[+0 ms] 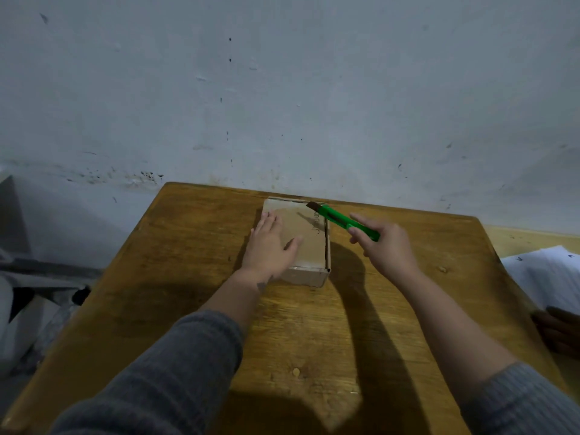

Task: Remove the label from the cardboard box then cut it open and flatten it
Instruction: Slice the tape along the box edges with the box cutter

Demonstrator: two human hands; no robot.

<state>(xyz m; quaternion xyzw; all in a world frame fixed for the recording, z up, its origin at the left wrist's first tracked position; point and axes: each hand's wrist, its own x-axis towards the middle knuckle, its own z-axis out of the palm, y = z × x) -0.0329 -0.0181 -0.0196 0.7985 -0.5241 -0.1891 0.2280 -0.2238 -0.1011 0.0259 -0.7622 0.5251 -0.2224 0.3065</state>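
Observation:
A small brown cardboard box (309, 246) lies flat on the wooden table (188, 277), close to its far edge. Handwriting runs along the box top near its right side. My left hand (270, 243) rests flat on the left half of the box top, fingers spread. My right hand (386, 246) grips a green utility knife (342, 221). The dark blade points up and left, and its tip sits at the box's far right corner. A dark slit runs along the box's right top edge. No label shows on the visible faces.
A pale wall stands right behind the table's far edge. White papers (546, 274) lie at the right, beside a dark object (558, 328). Grey clutter (37, 293) sits below the table's left side.

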